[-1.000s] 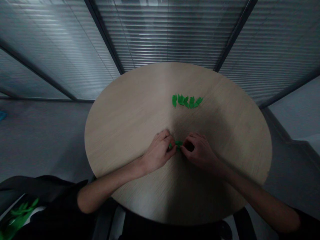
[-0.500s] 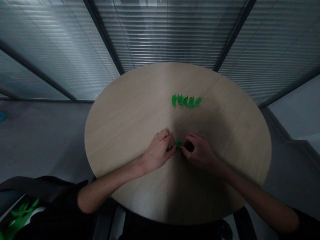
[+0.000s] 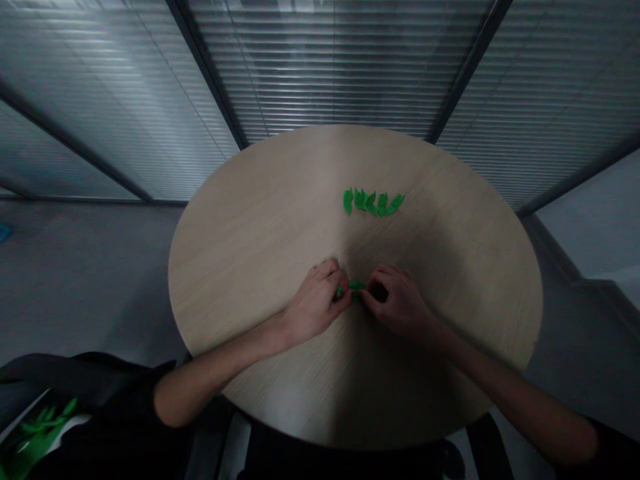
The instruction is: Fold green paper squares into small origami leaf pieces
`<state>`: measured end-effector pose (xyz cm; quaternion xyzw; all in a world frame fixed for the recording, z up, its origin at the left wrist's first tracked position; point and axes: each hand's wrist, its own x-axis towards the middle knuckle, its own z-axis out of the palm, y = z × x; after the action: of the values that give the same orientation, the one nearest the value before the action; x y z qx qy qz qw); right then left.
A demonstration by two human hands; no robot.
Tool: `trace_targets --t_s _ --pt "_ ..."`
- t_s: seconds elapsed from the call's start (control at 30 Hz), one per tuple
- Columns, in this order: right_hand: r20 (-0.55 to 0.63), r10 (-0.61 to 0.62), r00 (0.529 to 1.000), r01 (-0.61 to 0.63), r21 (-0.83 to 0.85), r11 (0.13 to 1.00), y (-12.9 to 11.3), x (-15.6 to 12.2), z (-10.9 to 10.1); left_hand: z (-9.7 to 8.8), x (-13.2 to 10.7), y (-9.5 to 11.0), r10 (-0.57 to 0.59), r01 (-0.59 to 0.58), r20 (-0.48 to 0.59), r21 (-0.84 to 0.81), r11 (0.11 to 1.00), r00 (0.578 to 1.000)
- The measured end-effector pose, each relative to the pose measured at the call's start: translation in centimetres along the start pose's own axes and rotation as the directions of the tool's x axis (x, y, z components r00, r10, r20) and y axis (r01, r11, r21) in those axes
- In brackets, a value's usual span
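Over the near half of the round table, my left hand [image 3: 316,300] is closed in a pinch. It grips one end of a small bright green leaf-like piece [image 3: 357,286]. From the other side, my right hand [image 3: 400,303] pinches the same piece between thumb and fingertips, its fingers curled round. Only the middle of the piece shows between the two hands; the fingers cover its ends. Farther back lie several similar green leaf-like pieces [image 3: 348,201], side by side in a short row.
The round wooden table [image 3: 250,233] stands before glass walls with blinds [image 3: 345,73]. At the lower left, more green stuff [image 3: 43,433] lies in what looks like an open bag or box. A blue object [image 3: 4,232] is at the far left edge.
The green piece between my fingers looks slightly narrower than before. My fingertips have barely shifted, and the row at the back is unmoved.
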<state>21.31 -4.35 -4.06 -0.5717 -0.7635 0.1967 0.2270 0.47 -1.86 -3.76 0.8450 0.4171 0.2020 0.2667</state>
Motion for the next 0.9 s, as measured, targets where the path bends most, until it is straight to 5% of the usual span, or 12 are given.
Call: trace_targets --t_s 0.3,0.9 --pt "-0.057 0.001 0.998 -0.001 -0.006 1.000 -0.1 -0.2 0.2 0.0 -0.2 -0.4 -0.017 0.015 -0.053 -0.030 0.999 0.998" --pt "0.104 0.009 0.995 -0.020 0.100 0.995 0.4 0.8 -1.0 -0.1 -0.2 -0.6 -0.012 0.011 -0.043 -0.038 0.999 0.999"
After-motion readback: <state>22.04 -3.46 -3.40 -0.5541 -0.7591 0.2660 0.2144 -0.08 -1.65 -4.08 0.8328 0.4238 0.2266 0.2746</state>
